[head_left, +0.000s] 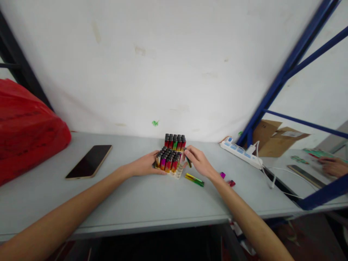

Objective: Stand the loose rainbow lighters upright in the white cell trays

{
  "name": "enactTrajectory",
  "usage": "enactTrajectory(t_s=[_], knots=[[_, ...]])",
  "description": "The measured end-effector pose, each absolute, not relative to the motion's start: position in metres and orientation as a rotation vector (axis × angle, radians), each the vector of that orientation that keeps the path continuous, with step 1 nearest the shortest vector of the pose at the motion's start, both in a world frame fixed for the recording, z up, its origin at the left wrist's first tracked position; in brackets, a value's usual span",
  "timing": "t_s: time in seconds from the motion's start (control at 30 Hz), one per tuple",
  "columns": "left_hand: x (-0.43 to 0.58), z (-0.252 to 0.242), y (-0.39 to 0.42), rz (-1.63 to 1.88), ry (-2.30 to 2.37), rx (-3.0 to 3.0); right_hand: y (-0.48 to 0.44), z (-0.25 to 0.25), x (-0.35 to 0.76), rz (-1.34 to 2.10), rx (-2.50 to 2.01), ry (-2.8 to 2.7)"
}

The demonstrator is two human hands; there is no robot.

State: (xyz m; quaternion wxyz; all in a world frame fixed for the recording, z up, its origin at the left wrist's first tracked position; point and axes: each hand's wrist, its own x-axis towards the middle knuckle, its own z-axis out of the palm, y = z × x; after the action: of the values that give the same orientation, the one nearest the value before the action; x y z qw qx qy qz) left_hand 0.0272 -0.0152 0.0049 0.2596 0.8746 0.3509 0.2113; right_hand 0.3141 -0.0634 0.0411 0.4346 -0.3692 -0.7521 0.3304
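Observation:
My left hand (146,165) is closed around the left end of a pale lighter tray (178,174), thumb in front and fingers behind. Several upright lighters (168,165) with black tops and red, purple and gold bodies fill most of it; vacant slots show along its right side. Pinched in my right hand (198,160), just right of the tray, is a dark and green lighter (188,161), tilted. A yellow-green lighter (194,179) lies on the table below that hand. Behind the tray stands another block of upright lighters (175,142), mostly red with one green.
Purple (222,175) and red (231,183) small pieces lie beside my right forearm. Left are a phone (89,162) and a red bag (29,130). A white power strip (241,154), blue frame (285,76) and cardboard box (274,139) are right. Another person's hand (334,166) appears far right.

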Motion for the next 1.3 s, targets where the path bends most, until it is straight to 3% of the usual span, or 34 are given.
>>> enactTrajectory(t_s=[0.17, 0.6, 0.83, 0.93, 1.17, 1.3], knots=[[0.027, 0.004, -0.014, 0.541, 0.969, 2.374, -0.073, 0.043, 0.309, 0.447, -0.961, -2.086], [0.026, 0.002, -0.011, 0.546, 0.952, 2.384, -0.068, 0.017, 0.295, 0.59, -1.051, -2.084], [0.026, 0.0, -0.011, 0.582, 0.949, 2.376, -0.067, 0.019, 0.288, 0.21, -1.295, -2.239], [0.026, 0.002, -0.012, 0.557, 0.948, 2.376, -0.067, 0.024, 0.292, 0.21, -1.31, -2.308], [0.029, 0.005, -0.015, 0.556, 0.998, 2.332, -0.103, 0.06, 0.358, 0.265, -1.23, -2.147], [0.029, 0.006, -0.015, 0.528, 1.002, 2.373, -0.15, 0.03, 0.413, 0.107, -1.621, -2.143]])
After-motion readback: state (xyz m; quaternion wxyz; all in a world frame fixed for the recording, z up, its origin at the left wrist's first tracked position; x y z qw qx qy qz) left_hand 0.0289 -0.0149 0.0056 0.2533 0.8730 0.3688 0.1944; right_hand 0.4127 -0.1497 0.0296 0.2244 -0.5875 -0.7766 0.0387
